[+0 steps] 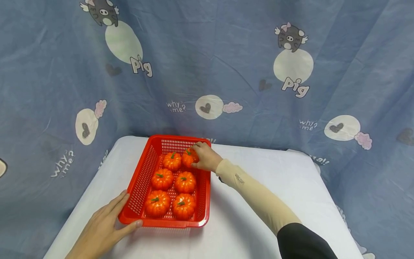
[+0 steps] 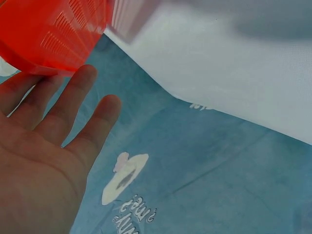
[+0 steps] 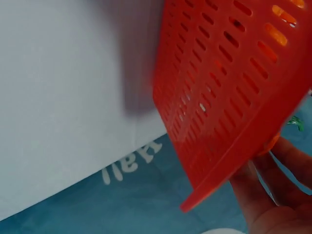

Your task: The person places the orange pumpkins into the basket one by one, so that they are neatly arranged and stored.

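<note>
A red plastic basket (image 1: pixel 207 201) with slotted walls holds several small orange pumpkins (image 1: pixel 185 182) with green stems. My right hand (image 1: pixel 206 157) reaches over the basket's right rim and grips the pumpkin (image 1: pixel 187 158) in the far right corner, thumb and fingers around its side. In the right wrist view, the basket wall (image 3: pixel 219 87) hides most of that pumpkin. At the near left corner, my left hand (image 1: pixel 105 223) touches the basket with its fingers fairly straight along the left rim and its thumb at the front rim. The left wrist view shows those fingers (image 2: pixel 73 100) spread beside the basket.
The basket stands on a table covered in white cloth (image 1: pixel 258 169). Behind and around the table hangs a blue curtain (image 1: pixel 226 68) printed with pigs and lettering. The right forearm in a cream sleeve (image 1: pixel 255 194) crosses over the table's right part.
</note>
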Available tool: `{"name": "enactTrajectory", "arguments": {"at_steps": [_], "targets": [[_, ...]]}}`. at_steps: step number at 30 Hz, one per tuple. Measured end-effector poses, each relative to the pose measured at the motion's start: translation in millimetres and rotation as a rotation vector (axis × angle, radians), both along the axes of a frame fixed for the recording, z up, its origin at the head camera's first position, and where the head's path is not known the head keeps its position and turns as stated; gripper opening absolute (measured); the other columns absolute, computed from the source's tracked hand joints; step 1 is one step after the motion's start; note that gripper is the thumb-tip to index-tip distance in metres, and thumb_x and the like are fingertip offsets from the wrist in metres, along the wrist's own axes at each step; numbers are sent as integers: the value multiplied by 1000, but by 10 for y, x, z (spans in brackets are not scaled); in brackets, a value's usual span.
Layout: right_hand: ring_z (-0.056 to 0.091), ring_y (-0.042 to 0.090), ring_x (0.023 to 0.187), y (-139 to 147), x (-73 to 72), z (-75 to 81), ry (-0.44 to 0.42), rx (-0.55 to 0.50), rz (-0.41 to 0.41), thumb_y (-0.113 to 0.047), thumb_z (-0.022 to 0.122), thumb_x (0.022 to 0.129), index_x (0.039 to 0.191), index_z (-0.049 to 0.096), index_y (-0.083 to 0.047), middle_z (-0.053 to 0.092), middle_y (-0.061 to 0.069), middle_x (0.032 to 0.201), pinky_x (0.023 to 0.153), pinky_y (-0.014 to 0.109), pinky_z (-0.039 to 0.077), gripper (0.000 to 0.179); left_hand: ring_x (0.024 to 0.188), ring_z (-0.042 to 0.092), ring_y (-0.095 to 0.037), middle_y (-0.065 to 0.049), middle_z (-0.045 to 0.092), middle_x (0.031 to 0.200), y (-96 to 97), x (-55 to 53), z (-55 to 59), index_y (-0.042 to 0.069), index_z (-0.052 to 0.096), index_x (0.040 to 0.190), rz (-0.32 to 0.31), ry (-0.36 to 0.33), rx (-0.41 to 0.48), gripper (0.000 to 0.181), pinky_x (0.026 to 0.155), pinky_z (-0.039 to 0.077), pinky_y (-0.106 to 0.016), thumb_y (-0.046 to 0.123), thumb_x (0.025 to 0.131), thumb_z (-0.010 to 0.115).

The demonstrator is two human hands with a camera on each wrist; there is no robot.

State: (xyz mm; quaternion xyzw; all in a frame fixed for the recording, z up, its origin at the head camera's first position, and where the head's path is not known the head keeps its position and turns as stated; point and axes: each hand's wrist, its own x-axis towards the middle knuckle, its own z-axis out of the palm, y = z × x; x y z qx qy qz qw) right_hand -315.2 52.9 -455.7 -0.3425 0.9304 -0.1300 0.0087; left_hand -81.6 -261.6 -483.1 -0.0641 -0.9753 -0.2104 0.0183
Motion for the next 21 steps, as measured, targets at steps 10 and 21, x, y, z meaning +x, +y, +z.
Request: {"name": "enactTrajectory", "arguments": {"at_steps": [10,21], "targets": [[53,29,128,-146,-69,-78,-80,4,-39,-29,83,86,136,58,-3,55,17,139,114,34,41,62,133,44,-47,-21,40,157,-5,12,-8,-2,41,153,-1,-1,-3,106,104,36,-73,74,83,65],[57,27,121,-250,-128,-174,-151,-38,-62,-19,85,84,128,66,-2,61,15,130,110,30,43,51,133,43,-47,-21,38,157,5,1,1,-1,39,154,19,-30,-26,110,104,34,-74,80,82,60]]}}
